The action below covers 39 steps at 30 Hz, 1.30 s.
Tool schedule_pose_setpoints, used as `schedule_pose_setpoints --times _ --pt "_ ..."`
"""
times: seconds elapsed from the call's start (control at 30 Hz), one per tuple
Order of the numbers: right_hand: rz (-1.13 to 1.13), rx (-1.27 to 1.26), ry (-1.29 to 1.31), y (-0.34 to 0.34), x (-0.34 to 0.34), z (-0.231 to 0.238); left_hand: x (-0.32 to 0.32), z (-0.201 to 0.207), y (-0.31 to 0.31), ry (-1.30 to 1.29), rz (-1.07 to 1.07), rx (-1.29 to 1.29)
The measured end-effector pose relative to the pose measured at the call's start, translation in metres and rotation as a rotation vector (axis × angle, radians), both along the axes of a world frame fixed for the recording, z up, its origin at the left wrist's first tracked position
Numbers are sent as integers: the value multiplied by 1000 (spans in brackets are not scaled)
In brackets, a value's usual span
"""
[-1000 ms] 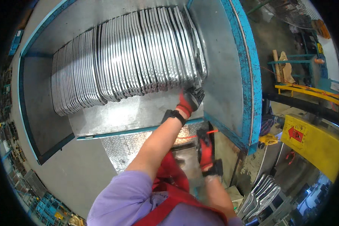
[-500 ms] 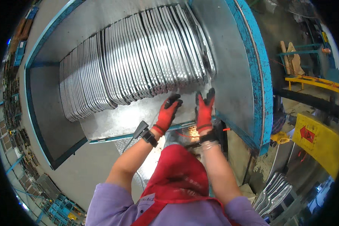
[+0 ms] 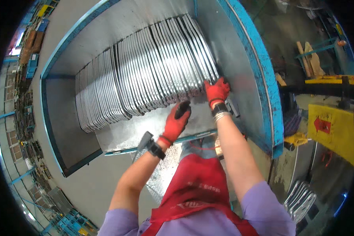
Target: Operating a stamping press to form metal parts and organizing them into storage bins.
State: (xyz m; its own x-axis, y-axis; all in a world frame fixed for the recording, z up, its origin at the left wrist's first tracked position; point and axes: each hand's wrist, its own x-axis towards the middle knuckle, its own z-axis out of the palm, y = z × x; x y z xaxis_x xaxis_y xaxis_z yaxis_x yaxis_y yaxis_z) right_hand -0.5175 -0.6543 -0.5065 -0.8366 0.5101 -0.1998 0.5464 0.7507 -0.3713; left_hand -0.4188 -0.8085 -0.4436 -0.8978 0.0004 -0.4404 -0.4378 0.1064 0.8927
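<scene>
A long row of shiny, bent metal panels stands packed on edge inside a blue-rimmed metal bin. At the right end of the row my right hand, in a red glove, is closed on the near lower end of the last panel; its fingertips are partly hidden. My left hand, in a red glove with a dark palm, hovers before the panels' near edges. Its fingers are loosely bent and nothing shows in them.
The bin's near edge crosses in front of my apron. A black device sits on my left wrist. Several bent metal pieces stand at the lower right, below a yellow panel. Shelving lines the far left.
My right hand has moved forward from the open space before the row and closed at its right end. My left hand stays near the panels. The view has shifted slightly.
</scene>
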Motion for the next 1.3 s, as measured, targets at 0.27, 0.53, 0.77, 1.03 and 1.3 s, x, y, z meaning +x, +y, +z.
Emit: schedule_pose_setpoints --times 0.27,0.53,0.77,1.03,1.3 --pt "63 -270 196 8 2 -28 -185 -35 64 842 -516 -709" --pt "16 -313 274 11 -13 -31 -207 -71 95 885 -758 -1061" --pt "77 -552 17 20 0 -47 -190 -61 90 779 -1053 -1236" --pt "59 -688 344 4 -5 -47 -200 -62 85 818 -934 -1155" --pt "67 -581 467 -12 -30 -53 -199 -48 52 919 -586 -935"
